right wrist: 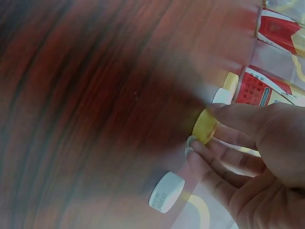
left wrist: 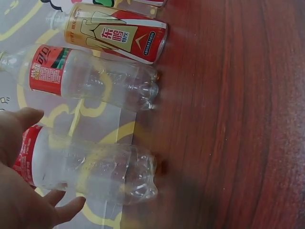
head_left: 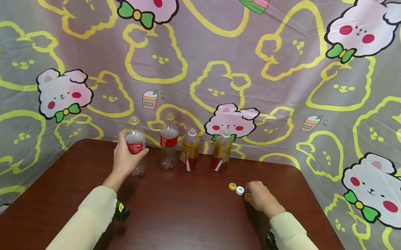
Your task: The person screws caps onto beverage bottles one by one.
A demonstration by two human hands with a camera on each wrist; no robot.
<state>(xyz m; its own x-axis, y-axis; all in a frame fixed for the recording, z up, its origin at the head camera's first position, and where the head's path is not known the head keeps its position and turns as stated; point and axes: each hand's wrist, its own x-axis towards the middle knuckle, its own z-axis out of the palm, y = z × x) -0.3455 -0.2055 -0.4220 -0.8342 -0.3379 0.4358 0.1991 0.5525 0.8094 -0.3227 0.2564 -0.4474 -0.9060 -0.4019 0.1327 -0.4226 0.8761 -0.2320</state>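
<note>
Backdrop: grey cloth (head_left: pixel 213 42) printed with yellow outlines and white rabbit faces, hanging behind a dark reddish-brown wooden table (head_left: pixel 189 222).
Left hand (head_left: pixel 127 156): its grip curls round the clear plastic bottle with a red label (left wrist: pixel 95 167), leftmost in the far row.
Other bottles: rightward stand a second clear red-labelled bottle (head_left: pixel 168 143), then two gold-and-red-labelled plastic bottles (head_left: pixel 190 152) (head_left: pixel 221 155).
Right hand (head_left: pixel 261 196): its grip pinches a small round yellow plastic cap (right wrist: pixel 205 126) between thumb and fingertips, right of centre.
Loose caps: another yellow cap (head_left: pixel 232 187) and a white plastic cap (head_left: pixel 240 190) lie just left of it; a second white cap (right wrist: pixel 167 192) lies near the fingers on the right.
Cap risk: a fingertip-only pinch could let the yellow cap slip, or the knuckles could nudge its neighbours out of line.
Bottle risk: the thin-walled bottle, seemingly empty, could buckle under a hard squeeze, or tip against its neighbour if pushed right.
</note>
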